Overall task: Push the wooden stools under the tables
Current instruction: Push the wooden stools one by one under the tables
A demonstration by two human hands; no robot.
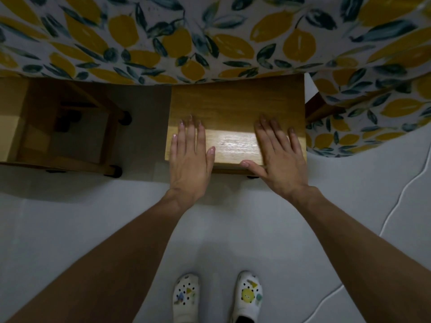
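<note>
A wooden stool (pixel 235 106) stands in the middle, its far edge tucked beneath the hanging lemon-print tablecloth of the table (pixel 210 38). My left hand (pixel 190 159) lies flat on the seat's near left corner, fingers spread. My right hand (pixel 277 155) lies flat on the near right side, thumb over the front edge. Neither hand grips anything. A second wooden stool (pixel 14 127) sits to the left, its legs and rungs visible, partly below the same cloth.
Another lemon-print cloth (pixel 373 108) hangs at the right over a wooden leg (pixel 317 108), close to the stool's right side. A white cable (pixel 401 199) snakes across the pale tiled floor at right. My feet in white clogs (pixel 217 297) stand below.
</note>
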